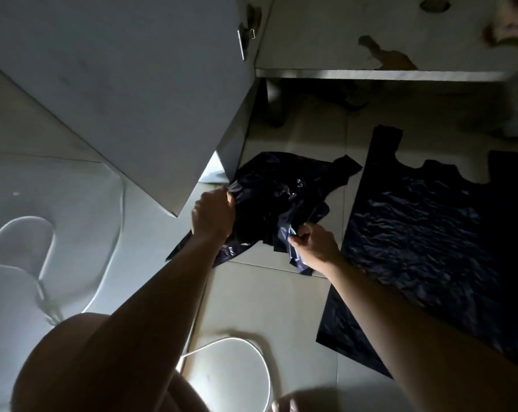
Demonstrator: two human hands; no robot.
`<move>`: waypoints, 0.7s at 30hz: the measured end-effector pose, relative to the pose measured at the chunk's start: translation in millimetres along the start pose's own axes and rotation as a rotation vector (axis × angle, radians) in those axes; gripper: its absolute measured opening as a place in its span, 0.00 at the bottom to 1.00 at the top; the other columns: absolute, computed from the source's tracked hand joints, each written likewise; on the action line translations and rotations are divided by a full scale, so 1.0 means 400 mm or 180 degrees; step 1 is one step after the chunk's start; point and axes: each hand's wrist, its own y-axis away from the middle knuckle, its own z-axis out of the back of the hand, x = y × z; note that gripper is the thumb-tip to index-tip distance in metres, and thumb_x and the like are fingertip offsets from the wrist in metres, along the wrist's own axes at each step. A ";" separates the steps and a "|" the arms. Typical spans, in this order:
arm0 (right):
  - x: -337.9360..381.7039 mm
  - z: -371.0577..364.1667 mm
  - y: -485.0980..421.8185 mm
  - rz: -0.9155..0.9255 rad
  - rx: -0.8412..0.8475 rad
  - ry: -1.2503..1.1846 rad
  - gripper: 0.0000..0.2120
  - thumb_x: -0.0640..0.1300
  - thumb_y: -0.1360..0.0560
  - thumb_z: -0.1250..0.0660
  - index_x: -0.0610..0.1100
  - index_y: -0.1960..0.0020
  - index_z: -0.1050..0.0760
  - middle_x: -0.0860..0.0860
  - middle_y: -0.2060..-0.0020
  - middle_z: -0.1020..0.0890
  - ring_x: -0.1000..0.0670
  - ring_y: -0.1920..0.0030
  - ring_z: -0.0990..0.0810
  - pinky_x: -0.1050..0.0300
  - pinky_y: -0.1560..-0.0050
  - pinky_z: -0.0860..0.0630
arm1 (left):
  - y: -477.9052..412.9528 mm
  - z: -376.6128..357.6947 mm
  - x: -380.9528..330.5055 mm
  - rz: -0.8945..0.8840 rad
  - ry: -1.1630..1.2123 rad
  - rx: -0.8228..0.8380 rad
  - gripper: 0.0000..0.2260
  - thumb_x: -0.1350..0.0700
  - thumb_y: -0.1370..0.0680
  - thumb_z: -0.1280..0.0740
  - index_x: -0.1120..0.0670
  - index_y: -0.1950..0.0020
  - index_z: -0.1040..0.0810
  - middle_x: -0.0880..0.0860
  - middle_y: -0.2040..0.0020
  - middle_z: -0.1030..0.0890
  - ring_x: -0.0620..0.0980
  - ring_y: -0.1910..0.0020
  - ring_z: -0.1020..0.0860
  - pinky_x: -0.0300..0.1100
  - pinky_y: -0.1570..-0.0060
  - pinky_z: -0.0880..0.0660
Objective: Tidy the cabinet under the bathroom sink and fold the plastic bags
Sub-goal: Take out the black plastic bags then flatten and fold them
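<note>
Looks like the bag-folding step. The left hand (213, 212) pinches one edge of the crumpled black bag (275, 197) at frame centre, and the right hand (314, 243) grips the other side. Next it probably needs pulling flat, like the spread bag (430, 239) on the right. The open cabinet (370, 40) is up top.

A dark, glossy plastic bag (277, 197) lies crumpled on the tiled floor (266, 292), just by the lower corner of the open door (117, 84) of the cabinet (370, 73). The left hand (213, 215) grips its left edge and the right hand (314, 242) pinches a fold at its near right. Just beside it on the right, a second bag (430, 233) lies spread flat and wrinkled, handles toward the cabinet. The pale cabinet's bottom board shows brown patches.
</note>
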 end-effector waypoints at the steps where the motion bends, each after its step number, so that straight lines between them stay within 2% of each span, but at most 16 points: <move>1: 0.009 -0.004 -0.001 -0.0036 0.0003 -0.0037 0.13 0.57 0.25 0.34 0.48 0.50 0.25 0.47 0.53 0.17 0.44 0.50 0.19 0.53 0.51 0.22 | -0.002 0.004 0.001 -0.0069 0.0160 -0.0054 0.09 0.53 0.20 0.36 0.56 0.49 0.19 0.59 0.53 0.16 0.62 0.54 0.17 0.51 0.54 0.21; 3: 0.011 0.001 0.001 -0.0118 0.0027 -0.0134 0.17 0.60 0.26 0.33 0.49 0.46 0.28 0.48 0.52 0.18 0.44 0.50 0.20 0.55 0.54 0.26 | -0.011 0.015 -0.022 -0.0261 0.0414 -0.0055 0.09 0.54 0.21 0.36 0.57 0.49 0.20 0.59 0.53 0.15 0.60 0.55 0.16 0.49 0.54 0.21; 6: 0.011 0.004 0.005 -0.0014 0.0185 -0.0088 0.23 0.61 0.28 0.31 0.52 0.39 0.30 0.54 0.55 0.21 0.51 0.59 0.24 0.58 0.61 0.29 | -0.050 0.058 -0.064 -0.0273 0.0659 0.0076 0.10 0.54 0.22 0.35 0.59 0.49 0.20 0.60 0.51 0.16 0.60 0.52 0.18 0.46 0.53 0.24; 8: 0.004 0.007 0.007 -0.0073 0.0345 -0.0238 0.26 0.62 0.31 0.29 0.54 0.38 0.30 0.57 0.57 0.18 0.52 0.56 0.20 0.56 0.55 0.23 | -0.083 0.094 -0.090 -0.0103 0.0950 0.0251 0.06 0.54 0.25 0.32 0.55 0.54 0.18 0.58 0.53 0.16 0.57 0.53 0.18 0.43 0.52 0.23; 10: -0.002 0.008 0.012 -0.0091 0.0459 -0.0325 0.31 0.65 0.36 0.28 0.58 0.36 0.31 0.57 0.51 0.16 0.50 0.49 0.18 0.51 0.44 0.22 | -0.114 0.130 -0.108 -0.0060 0.1073 0.0352 0.04 0.55 0.28 0.31 0.53 0.62 0.20 0.53 0.59 0.16 0.52 0.57 0.18 0.39 0.55 0.23; 11: 0.001 0.011 0.018 -0.0057 0.0428 -0.0363 0.33 0.66 0.37 0.27 0.58 0.36 0.32 0.56 0.48 0.16 0.50 0.48 0.18 0.50 0.43 0.22 | -0.127 0.147 -0.114 -0.0052 0.1080 0.0346 0.06 0.55 0.28 0.31 0.53 0.64 0.20 0.52 0.63 0.18 0.50 0.60 0.18 0.37 0.59 0.25; 13: 0.015 0.012 0.035 0.0117 0.0014 -0.0324 0.33 0.65 0.36 0.27 0.57 0.36 0.34 0.55 0.50 0.16 0.48 0.49 0.17 0.49 0.46 0.21 | -0.148 0.176 -0.124 -0.0030 0.1147 0.0313 0.05 0.55 0.29 0.31 0.54 0.65 0.19 0.51 0.65 0.18 0.48 0.63 0.18 0.35 0.63 0.28; 14: 0.027 0.018 0.042 0.0215 -0.0350 -0.0286 0.34 0.66 0.36 0.28 0.55 0.36 0.35 0.53 0.50 0.17 0.46 0.48 0.18 0.48 0.48 0.21 | -0.160 0.192 -0.129 -0.0032 0.1173 0.0290 0.05 0.54 0.31 0.30 0.55 0.62 0.17 0.52 0.63 0.17 0.49 0.62 0.18 0.35 0.62 0.27; 16: 0.049 0.032 0.047 0.0479 -0.0867 -0.0305 0.40 0.69 0.38 0.30 0.53 0.32 0.37 0.51 0.46 0.19 0.46 0.46 0.19 0.46 0.49 0.20 | -0.180 0.217 -0.139 0.0031 0.1221 0.0285 0.11 0.51 0.33 0.26 0.56 0.56 0.16 0.55 0.57 0.16 0.51 0.58 0.17 0.40 0.54 0.21; 18: 0.074 0.054 0.049 0.0621 -0.0895 -0.0459 0.46 0.71 0.39 0.29 0.54 0.28 0.39 0.52 0.41 0.21 0.49 0.43 0.19 0.45 0.46 0.20 | -0.197 0.251 -0.153 0.0104 0.1236 0.0220 0.14 0.50 0.34 0.23 0.58 0.54 0.17 0.57 0.54 0.17 0.53 0.55 0.17 0.45 0.51 0.19; 21: 0.105 0.086 0.046 0.0755 -0.0705 -0.0710 0.45 0.71 0.37 0.28 0.57 0.26 0.40 0.54 0.38 0.23 0.52 0.41 0.21 0.45 0.43 0.21 | -0.220 0.294 -0.172 0.0096 0.1220 0.0063 0.10 0.55 0.30 0.23 0.60 0.55 0.17 0.58 0.53 0.18 0.54 0.55 0.18 0.42 0.52 0.20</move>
